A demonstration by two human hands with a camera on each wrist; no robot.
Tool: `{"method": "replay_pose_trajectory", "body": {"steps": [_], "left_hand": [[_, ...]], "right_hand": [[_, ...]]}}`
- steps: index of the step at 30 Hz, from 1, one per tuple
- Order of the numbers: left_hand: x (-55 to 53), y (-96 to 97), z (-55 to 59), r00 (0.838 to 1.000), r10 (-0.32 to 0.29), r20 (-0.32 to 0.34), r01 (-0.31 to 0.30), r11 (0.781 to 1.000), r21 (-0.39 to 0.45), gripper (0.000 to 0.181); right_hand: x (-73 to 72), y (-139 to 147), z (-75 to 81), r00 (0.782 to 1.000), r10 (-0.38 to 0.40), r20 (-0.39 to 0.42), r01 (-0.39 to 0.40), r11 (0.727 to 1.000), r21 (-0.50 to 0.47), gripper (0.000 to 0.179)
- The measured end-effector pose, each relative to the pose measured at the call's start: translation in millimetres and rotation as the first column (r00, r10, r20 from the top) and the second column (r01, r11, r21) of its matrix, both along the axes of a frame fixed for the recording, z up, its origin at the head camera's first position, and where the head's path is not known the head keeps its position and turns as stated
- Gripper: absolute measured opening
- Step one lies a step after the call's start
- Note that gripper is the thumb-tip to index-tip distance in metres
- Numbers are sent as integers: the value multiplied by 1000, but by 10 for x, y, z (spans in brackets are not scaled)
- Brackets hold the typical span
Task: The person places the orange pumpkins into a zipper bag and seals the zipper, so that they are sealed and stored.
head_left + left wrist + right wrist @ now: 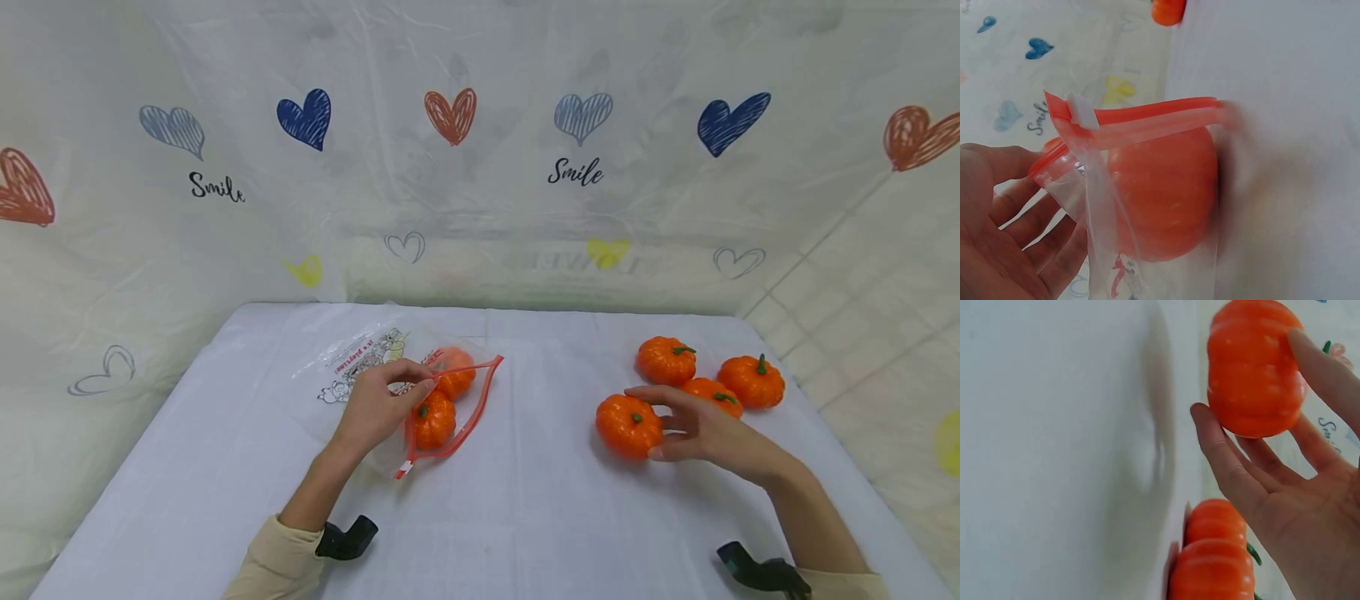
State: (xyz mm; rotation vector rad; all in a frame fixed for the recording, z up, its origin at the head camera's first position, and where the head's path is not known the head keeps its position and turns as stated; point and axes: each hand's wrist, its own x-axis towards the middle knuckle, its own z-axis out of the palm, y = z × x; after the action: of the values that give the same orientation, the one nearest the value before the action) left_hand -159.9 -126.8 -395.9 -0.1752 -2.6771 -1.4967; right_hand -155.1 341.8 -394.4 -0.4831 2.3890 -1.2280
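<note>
On the left, my left hand (381,404) pinches the rim of a clear zip bag (375,346) between thumb and fingers. The bag lies on its side, its red zip edge (1147,114) parted toward the right. Inside are two small orange pumpkins, one nearer (433,421) and one behind it (456,372). My right hand (705,429) grips another orange pumpkin (626,427) by its side, thumb and fingers spread around it. In the right wrist view, this pumpkin (1257,369) is raised above the table, its shadow apart from it.
Three more pumpkins sit at the right: one at the back (663,360), one at the far right (752,382) and one partly behind my right hand (712,394). A white cloth covers the table (517,500). A heart-printed curtain (480,192) hangs behind it.
</note>
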Motion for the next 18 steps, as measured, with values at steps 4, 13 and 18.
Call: {"method": "replay_pose_trajectory", "body": {"steps": [4,13,18], "left_hand": [[-6,4,0,1000,-4,-1,4,1000,-2,15],[2,13,4,1000,-7,-1,7,1000,-3,15],[7,7,2,1000,-6,-2,6,1000,-3,15]], "right_hand": [[-21,-93,-25,999,-47,-12,47,998,-29,67],[-61,-302,-127,994,-109,32,112,988,-110,71],[-74,-467,-130,994,-111,-4,110,986,-125,71]]}}
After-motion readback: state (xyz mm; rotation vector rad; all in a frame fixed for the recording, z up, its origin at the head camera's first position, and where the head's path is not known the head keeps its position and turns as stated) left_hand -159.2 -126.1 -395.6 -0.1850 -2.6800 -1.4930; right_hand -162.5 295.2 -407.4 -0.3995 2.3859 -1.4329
